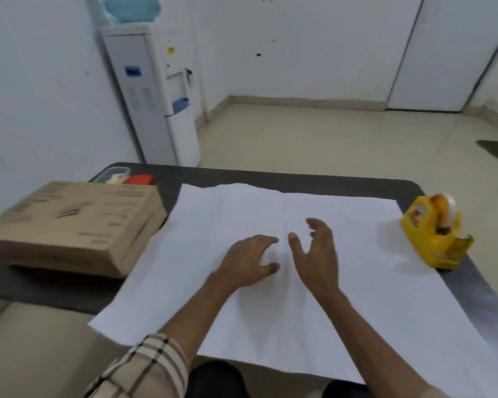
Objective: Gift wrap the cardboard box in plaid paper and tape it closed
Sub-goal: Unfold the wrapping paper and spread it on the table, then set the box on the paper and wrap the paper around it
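The paper (357, 297) lies spread across the dark desk (299, 179), its upturned face plain white, with a faint crease running from far to near through its middle. Its near edge hangs past the desk's near edge, over the person's lap. The left hand (249, 261) rests palm down on the sheet just left of that crease, fingers straight and thumb out, its grip released. The right hand (314, 254) is just beside it on the other side of the crease, turned partly on edge, fingers spread and loosely bent, its grip released too and holding nothing. Whether it touches the paper I cannot tell. The two thumbs are near each other but apart. The cardboard box (75, 225) lies flat on the left part of the desk, printed face up, right against the paper's left edge. I cannot say whether it overlaps the sheet. At the paper's right edge stands a yellow tape dispenser (434, 231) with a pale roll in it, well apart from both hands. At the far left corner of the desk, behind the box, sit a clear plastic container (114, 173) and a red lid (138, 179) beside it. A plaid sleeve (144, 366) covers the left forearm near the elbow. Beyond the desk, against the far left wall, stands a white water dispenser (156, 96).
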